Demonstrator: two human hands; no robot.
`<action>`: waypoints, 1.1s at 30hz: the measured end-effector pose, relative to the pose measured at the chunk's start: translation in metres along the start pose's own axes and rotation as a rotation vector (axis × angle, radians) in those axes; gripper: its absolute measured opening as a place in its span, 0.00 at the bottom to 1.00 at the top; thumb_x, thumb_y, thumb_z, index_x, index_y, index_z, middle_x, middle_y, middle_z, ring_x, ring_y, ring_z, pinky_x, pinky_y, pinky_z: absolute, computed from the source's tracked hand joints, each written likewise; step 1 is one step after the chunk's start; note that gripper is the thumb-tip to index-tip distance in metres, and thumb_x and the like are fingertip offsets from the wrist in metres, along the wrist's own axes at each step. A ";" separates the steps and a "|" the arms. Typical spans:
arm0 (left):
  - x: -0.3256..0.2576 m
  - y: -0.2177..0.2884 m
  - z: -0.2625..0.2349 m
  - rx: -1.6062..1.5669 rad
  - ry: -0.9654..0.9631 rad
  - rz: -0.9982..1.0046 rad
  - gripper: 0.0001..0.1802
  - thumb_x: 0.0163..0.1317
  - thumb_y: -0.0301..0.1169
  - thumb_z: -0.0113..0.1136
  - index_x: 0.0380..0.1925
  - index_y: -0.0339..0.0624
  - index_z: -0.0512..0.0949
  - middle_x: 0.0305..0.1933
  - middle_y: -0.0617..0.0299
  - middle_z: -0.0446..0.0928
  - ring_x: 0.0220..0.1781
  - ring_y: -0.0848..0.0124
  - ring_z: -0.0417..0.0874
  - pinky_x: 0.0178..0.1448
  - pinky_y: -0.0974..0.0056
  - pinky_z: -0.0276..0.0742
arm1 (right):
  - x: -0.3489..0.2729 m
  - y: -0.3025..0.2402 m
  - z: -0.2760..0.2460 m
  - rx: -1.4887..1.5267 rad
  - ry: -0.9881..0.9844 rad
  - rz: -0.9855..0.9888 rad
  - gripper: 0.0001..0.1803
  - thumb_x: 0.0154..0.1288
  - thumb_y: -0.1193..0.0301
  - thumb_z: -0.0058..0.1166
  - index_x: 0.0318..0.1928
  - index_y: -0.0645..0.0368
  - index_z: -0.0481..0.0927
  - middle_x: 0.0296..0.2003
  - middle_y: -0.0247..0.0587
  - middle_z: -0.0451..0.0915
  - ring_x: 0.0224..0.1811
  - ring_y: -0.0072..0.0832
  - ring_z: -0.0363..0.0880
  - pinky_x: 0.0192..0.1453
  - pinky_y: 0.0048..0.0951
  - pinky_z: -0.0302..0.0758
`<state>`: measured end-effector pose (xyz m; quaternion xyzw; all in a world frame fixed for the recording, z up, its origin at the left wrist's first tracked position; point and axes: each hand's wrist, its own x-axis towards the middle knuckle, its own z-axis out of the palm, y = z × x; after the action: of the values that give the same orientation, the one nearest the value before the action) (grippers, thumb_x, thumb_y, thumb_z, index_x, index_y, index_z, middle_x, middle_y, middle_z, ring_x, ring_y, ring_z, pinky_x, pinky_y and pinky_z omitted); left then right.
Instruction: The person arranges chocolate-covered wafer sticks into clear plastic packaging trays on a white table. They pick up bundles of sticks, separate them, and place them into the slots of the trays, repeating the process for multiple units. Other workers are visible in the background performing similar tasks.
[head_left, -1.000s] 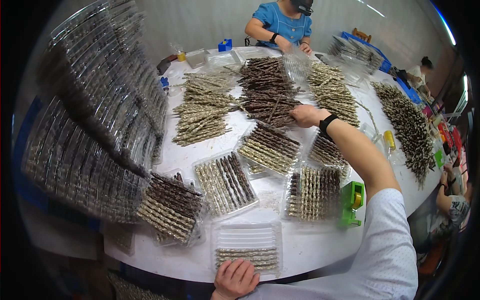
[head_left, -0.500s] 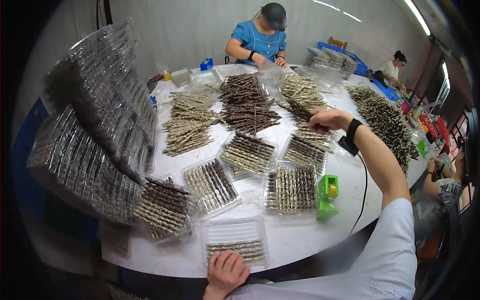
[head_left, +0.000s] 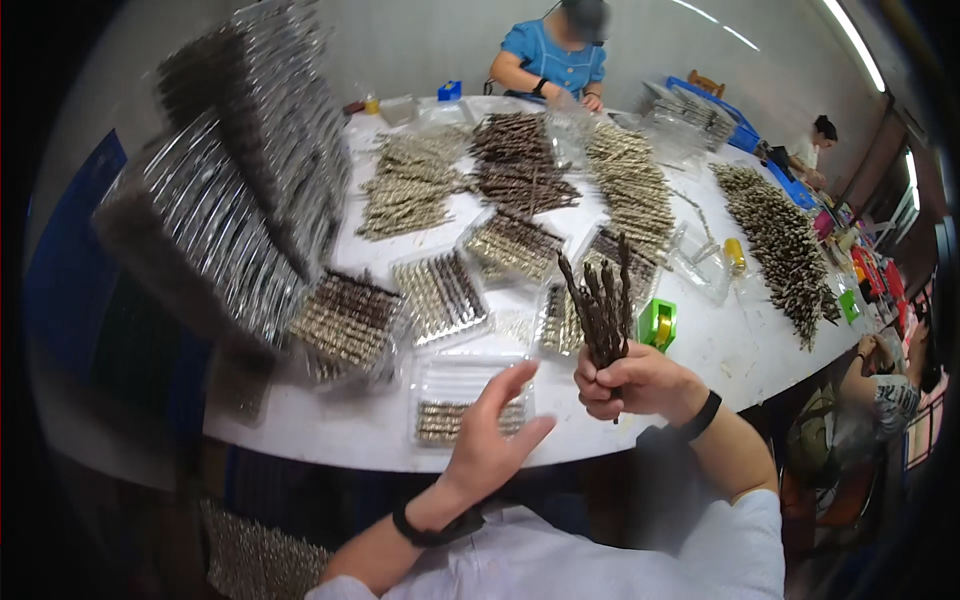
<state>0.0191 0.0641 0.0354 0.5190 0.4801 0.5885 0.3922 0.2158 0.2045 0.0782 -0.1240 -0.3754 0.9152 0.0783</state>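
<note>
At the near edge of the white round table [head_left: 740, 350], I log the following. Right hand [head_left: 632, 385]: fist closed around the lower ends of a bundle of dark sticks [head_left: 600, 305], held upright, tips fanning loosely above the knuckles. Left hand [head_left: 492, 430]: open, fingers spread, holding nothing, hovering just above a clear plastic tray [head_left: 470, 395] that is only partly filled with pale sticks along its near side. Beyond it: a row of filled trays [head_left: 440, 295], a green tape dispenser [head_left: 657, 324] just beside the bundle, loose heaps of sticks [head_left: 520, 165] mid-table, tall stacks of packed trays [head_left: 230, 200] on my left. A person in blue [head_left: 552, 62] works at the far rim. Risk, in my judgement: the grip takes only the bundle's base, so the splayed tops could slide out and scatter; the light tray sits close to the table edge and could be nudged off.
</note>
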 end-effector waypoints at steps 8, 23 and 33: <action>0.026 0.010 0.021 -0.504 -0.311 -0.381 0.19 0.69 0.28 0.60 0.56 0.30 0.76 0.52 0.54 0.83 0.51 0.70 0.83 0.55 0.63 0.82 | -0.001 0.075 0.002 0.102 -0.031 0.061 0.04 0.67 0.78 0.51 0.41 0.63 0.74 0.31 0.39 0.72 0.30 0.28 0.72 0.32 0.31 0.69; 0.028 0.011 0.035 -0.399 -0.283 -0.247 0.12 0.71 0.32 0.61 0.46 0.36 0.75 0.36 0.60 0.83 0.40 0.74 0.84 0.45 0.68 0.81 | -0.004 0.116 -0.030 -0.014 -0.277 -0.214 0.23 0.71 0.57 0.57 0.56 0.63 0.76 0.48 0.51 0.79 0.50 0.40 0.80 0.54 0.45 0.78; -0.002 -0.075 0.071 0.036 0.036 -0.058 0.13 0.63 0.34 0.66 0.43 0.38 0.80 0.41 0.59 0.80 0.42 0.67 0.81 0.48 0.59 0.77 | 0.023 0.119 -0.018 0.500 0.133 -0.418 0.43 0.77 0.37 0.27 0.66 0.65 0.69 0.62 0.53 0.75 0.67 0.43 0.72 0.76 0.44 0.64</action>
<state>0.0871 0.0912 -0.0381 0.5013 0.5124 0.5773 0.3909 0.1932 0.1376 -0.0219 -0.0806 -0.1505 0.9330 0.3167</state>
